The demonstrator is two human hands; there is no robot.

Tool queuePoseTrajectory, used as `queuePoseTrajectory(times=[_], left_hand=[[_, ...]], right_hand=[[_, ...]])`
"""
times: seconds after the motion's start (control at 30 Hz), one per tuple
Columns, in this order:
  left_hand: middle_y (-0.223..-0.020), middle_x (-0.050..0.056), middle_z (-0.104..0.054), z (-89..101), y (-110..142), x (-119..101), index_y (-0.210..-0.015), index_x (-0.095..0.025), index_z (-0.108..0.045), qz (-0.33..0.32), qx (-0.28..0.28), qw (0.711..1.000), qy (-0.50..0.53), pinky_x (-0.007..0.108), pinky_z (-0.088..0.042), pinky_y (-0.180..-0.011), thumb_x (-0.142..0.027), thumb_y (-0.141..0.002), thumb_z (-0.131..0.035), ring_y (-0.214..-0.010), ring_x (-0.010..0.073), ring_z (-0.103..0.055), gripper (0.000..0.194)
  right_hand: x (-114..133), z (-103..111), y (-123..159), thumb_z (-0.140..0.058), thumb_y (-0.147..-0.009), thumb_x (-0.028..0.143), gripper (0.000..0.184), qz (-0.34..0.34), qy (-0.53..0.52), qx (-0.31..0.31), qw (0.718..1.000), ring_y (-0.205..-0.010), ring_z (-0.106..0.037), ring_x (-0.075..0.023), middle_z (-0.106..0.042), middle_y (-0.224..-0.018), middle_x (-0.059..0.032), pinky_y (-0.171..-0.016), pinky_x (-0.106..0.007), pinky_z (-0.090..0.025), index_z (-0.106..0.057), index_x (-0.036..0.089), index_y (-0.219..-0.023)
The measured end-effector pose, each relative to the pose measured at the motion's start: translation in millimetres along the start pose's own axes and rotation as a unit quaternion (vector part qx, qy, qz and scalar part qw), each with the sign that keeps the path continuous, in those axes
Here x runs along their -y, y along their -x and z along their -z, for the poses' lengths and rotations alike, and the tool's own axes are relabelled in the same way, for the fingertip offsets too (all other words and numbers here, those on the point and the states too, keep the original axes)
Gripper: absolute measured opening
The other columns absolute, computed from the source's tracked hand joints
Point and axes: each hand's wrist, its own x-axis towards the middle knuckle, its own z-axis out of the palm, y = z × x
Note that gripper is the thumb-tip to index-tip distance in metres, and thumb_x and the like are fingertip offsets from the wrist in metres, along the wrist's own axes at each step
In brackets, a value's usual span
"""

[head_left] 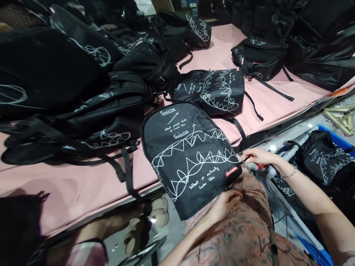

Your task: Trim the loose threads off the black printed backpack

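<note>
Matt cloth backpack (pixel 191 153); smooth table covering (pixel 219 50), perhaps paper; shiny metal bracelet (pixel 293 171).

The head-worn camera looked forward and steeply down from above the person's patterned clothing (pixel 241 231). It faced the pink tabletop (pixel 85 195), slanting from lower left to upper right, with a backpack (pixel 191 159) close by near mid-frame.

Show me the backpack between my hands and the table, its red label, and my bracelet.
Backpack (pixel 191 157): head view, middle of its printed front.
Red label (pixel 231 171): head view, middle of its face.
Bracelet (pixel 293 171): head view, band at the wrist.
</note>
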Motion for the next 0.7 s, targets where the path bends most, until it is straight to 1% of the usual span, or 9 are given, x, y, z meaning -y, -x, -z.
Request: queuePoseTrajectory(times=[0.1,0.27,0.4,0.53,0.7], left_hand=[[-0.087,0.007,-0.065,0.3,0.4,-0.9,-0.096,-0.012,-0.063,-0.001,0.000,1.000,0.001,0.025,-0.043,-0.067,-0.034,-0.081,-0.045,-0.076,0.0162,-0.056,0.032],[-0.085,0.006,-0.065,1.5,0.5,-1.9,-0.096,-0.012,-0.064,-0.003,0.004,1.000,0.001,0.025,-0.043,-0.067,-0.035,-0.081,-0.045,-0.076,0.0165,-0.056,0.033],[-0.085,0.006,-0.064,1.9,-0.4,-3.6,-0.094,-0.012,-0.064,-0.004,0.004,1.000,0.000,0.025,-0.043,-0.066,-0.034,-0.081,-0.044,-0.074,0.0163,-0.055,0.033],[-0.087,0.006,-0.065,1.8,-1.1,-3.9,-0.093,-0.013,-0.064,-0.004,0.006,1.000,0.002,0.024,-0.043,-0.067,-0.033,-0.081,-0.044,-0.075,0.0161,-0.055,0.032],[-0.088,0.005,-0.065,1.5,-2.1,-0.6,-0.092,-0.013,-0.064,-0.001,0.010,1.000,0.008,0.025,-0.043,-0.070,-0.033,-0.080,-0.044,-0.076,0.0160,-0.055,0.031]], right_hand=[[2.4,2.1,-0.8,-0.057,-0.075,0.021,0.007,0.000,0.011,0.002,1.000,-0.065,-0.051,-0.0129,-0.058,-0.070,0.0017,-0.059,-0.022,-0.036,-0.061,0.015,-0.076],[4.8,4.7,4.0,-0.054,-0.078,0.022,0.010,-0.002,0.021,-0.003,1.000,-0.067,-0.051,-0.0129,-0.059,-0.073,0.0007,-0.061,-0.023,-0.036,-0.061,0.015,-0.079],[6.2,5.1,4.7,-0.054,-0.076,0.019,0.010,0.000,0.033,0.003,0.999,-0.067,-0.051,-0.0128,-0.060,-0.074,0.0007,-0.061,-0.022,-0.037,-0.061,0.015,-0.081],[10.3,4.2,1.8,-0.055,-0.075,0.017,0.009,0.005,0.067,0.001,0.998,-0.067,-0.052,-0.0131,-0.060,-0.073,0.0010,-0.061,-0.022,-0.036,-0.062,0.015,-0.081],[21.3,1.7,-2.6,-0.058,-0.077,0.017,0.006,0.012,0.112,0.006,0.994,-0.068,-0.054,-0.0134,-0.062,-0.073,0.0008,-0.061,-0.021,-0.036,-0.063,0.016,-0.080]])
